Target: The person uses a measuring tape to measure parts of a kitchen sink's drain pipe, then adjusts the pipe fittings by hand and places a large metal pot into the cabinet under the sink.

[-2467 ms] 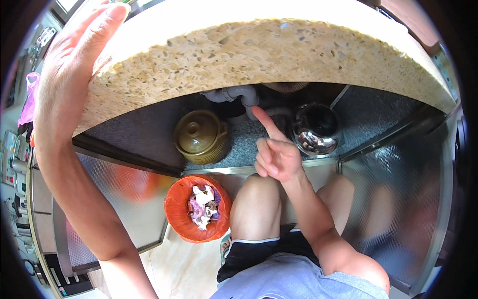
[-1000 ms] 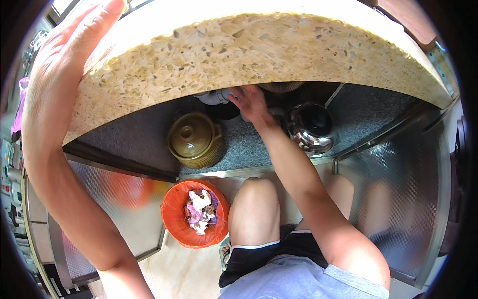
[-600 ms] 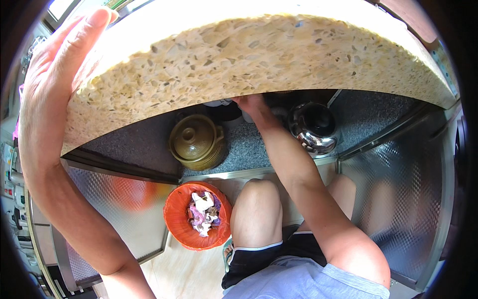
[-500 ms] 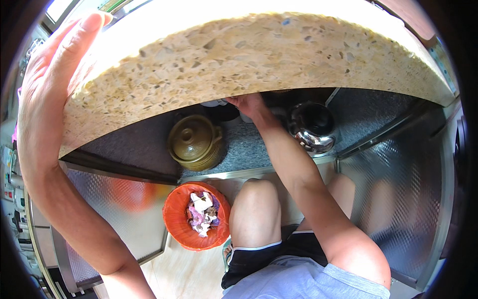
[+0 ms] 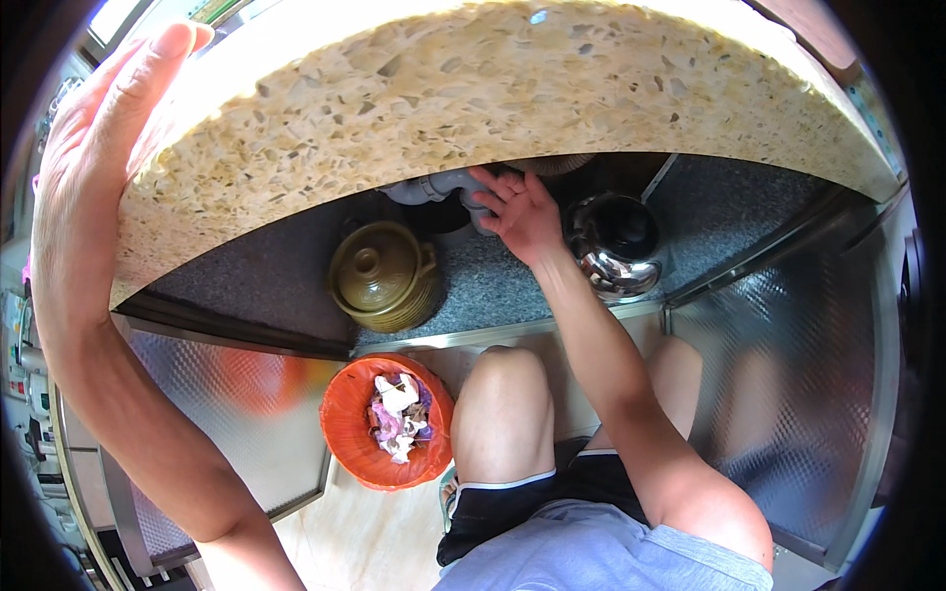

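Note:
My left hand (image 5: 103,123) lies on the edge of the speckled beige stone countertop (image 5: 443,103), fingers stretched out and holding nothing. Below the counter, my right hand (image 5: 527,222) reaches into the open cabinet with its palm turned up and fingers apart. Its fingertips are at a grey plastic drain pipe (image 5: 439,185); whether they touch it I cannot tell. Left of that hand stands a brown-green lidded clay pot (image 5: 379,281). To its right is a shiny steel pot (image 5: 601,271) with a dark round top.
An orange-lined waste bin (image 5: 345,424) holding crumpled white and pink scraps stands on the floor by my left knee (image 5: 507,414). Textured cabinet doors hang open, the left door (image 5: 227,424) beyond the bin and the right door (image 5: 798,384) beside my other leg.
My right hand has come slightly down and to the right, and its fingers have spread. More of the grey pipe shows now. My left hand stays on the counter edge.

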Tool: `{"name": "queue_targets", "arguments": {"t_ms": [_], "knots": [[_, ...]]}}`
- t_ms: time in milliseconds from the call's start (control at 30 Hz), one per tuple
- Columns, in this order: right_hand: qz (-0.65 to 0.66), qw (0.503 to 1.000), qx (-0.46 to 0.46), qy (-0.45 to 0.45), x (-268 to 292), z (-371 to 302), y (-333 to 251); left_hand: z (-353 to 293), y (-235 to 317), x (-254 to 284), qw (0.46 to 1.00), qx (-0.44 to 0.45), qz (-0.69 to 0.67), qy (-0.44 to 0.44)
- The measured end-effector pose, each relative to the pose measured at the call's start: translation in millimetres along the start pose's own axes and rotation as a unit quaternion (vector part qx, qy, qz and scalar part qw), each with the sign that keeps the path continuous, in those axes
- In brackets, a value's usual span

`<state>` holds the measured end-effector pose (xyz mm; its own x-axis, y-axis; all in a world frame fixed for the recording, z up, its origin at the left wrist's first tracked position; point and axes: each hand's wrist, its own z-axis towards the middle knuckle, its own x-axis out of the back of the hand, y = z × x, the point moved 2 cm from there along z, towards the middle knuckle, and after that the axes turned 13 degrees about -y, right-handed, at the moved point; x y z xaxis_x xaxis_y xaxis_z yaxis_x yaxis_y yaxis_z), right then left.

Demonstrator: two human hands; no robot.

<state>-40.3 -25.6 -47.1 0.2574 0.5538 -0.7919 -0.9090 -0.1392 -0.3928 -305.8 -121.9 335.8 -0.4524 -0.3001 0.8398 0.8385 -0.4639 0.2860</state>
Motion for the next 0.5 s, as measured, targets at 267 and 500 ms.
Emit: {"name": "queue_targets", "arguments": {"t_ms": [267, 500], "knots": [[0.022, 1.0, 0.017, 0.003, -39, -25, -11, -2, -2, -2, 0.999, 0.014, 0.035, 0.03], [0.042, 0.996, 0.004, 0.085, -22, -20, -4, -4, -4, 1, 0.996, -0.043, 0.071, 0.035]]}}
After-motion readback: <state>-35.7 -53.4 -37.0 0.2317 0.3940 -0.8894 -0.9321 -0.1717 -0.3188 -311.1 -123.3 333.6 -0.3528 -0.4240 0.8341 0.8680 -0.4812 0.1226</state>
